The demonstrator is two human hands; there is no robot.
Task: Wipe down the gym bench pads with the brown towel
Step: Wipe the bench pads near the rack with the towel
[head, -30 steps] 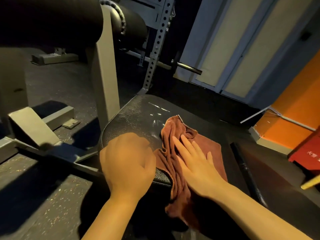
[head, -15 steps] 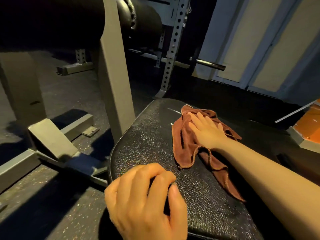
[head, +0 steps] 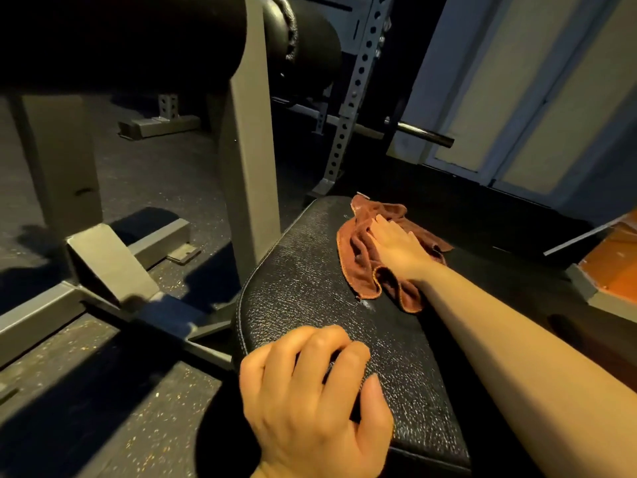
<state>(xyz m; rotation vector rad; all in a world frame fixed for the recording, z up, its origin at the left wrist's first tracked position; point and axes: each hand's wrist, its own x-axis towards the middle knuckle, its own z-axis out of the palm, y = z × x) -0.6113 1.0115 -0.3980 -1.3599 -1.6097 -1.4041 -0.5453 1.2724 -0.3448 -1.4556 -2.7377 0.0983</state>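
Observation:
A black textured bench pad [head: 310, 281] fills the lower middle of the head view. The crumpled brown towel [head: 362, 257] lies on the pad's far end. My right hand [head: 396, 246] presses flat on the towel, arm stretched out across the pad. My left hand [head: 310, 401] rests on the pad's near left corner with its fingers bent over the edge. Two black roller pads [head: 138, 39] hang at the top left on a grey post.
A grey steel upright [head: 248, 174] and the bench's frame rails [head: 103, 270] stand left of the pad on the speckled rubber floor. A perforated rack post [head: 348, 108] and a barbell end [head: 424, 134] are behind. An orange block [head: 617, 267] sits at the right.
My right hand has pushed the towel from the pad's near edge toward the far end. The left hand has stayed on the near corner while my view tilted up.

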